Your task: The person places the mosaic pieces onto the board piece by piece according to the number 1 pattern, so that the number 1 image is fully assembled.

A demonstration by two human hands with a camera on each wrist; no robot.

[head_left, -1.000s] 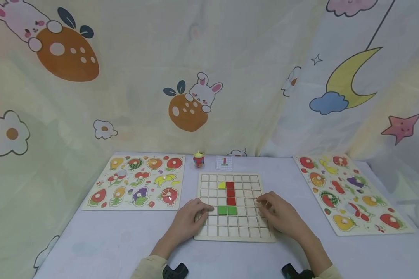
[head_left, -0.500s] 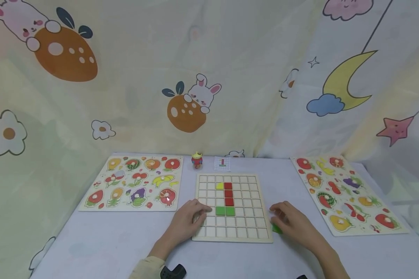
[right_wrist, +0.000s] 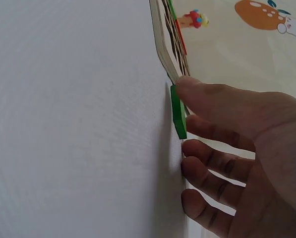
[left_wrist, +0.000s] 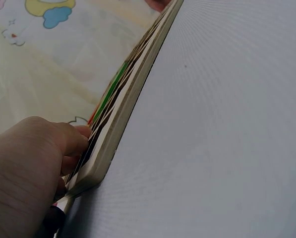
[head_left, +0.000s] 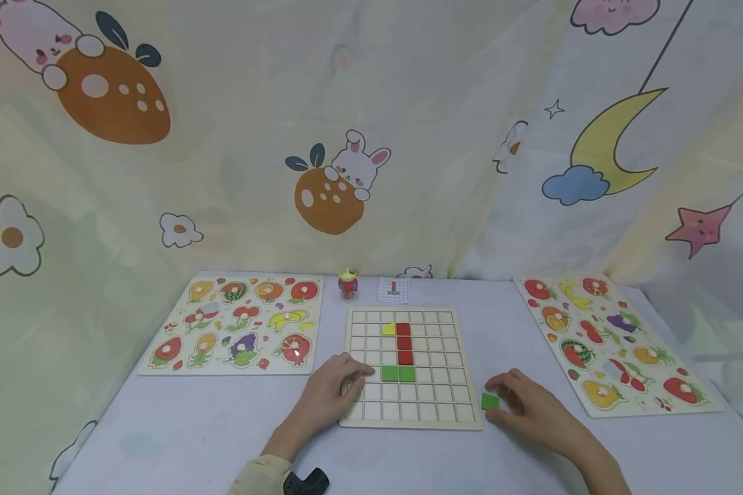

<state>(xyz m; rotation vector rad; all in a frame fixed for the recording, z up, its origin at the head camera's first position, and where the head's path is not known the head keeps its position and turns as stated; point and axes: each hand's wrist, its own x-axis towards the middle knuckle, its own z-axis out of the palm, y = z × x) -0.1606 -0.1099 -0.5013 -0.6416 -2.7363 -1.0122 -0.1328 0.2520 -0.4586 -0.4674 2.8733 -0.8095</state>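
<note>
A wooden grid board [head_left: 436, 419] lies mid-table in the head view. Set in its cells are a yellow tile [head_left: 389, 330], a column of red tiles [head_left: 404, 342] and two green tiles [head_left: 399, 374]. My left hand [head_left: 328, 388] rests on the board's left side, relaxed fingers over its edge; the left wrist view has this hand [left_wrist: 33, 163] at a board corner. Right of the board, a loose green tile [head_left: 490, 401] lies on the table. Around it, thumb and fingers apart, is my right hand [head_left: 532, 412]; in the right wrist view the thumb [right_wrist: 207, 94] is at the tile's end.
Fruit puzzle boards lie at the left [head_left: 266, 371] and right [head_left: 644, 415]. Behind the grid board stand a small toy figure [head_left: 348, 283] and a card with a coloured grid pattern [head_left: 393, 290]. A patterned cloth [head_left: 235, 137] hangs at the back.
My right hand has left the board's right edge and moved right and nearer. The loose green tile, unseen at first, now shows beside it. My left hand has stayed put.
</note>
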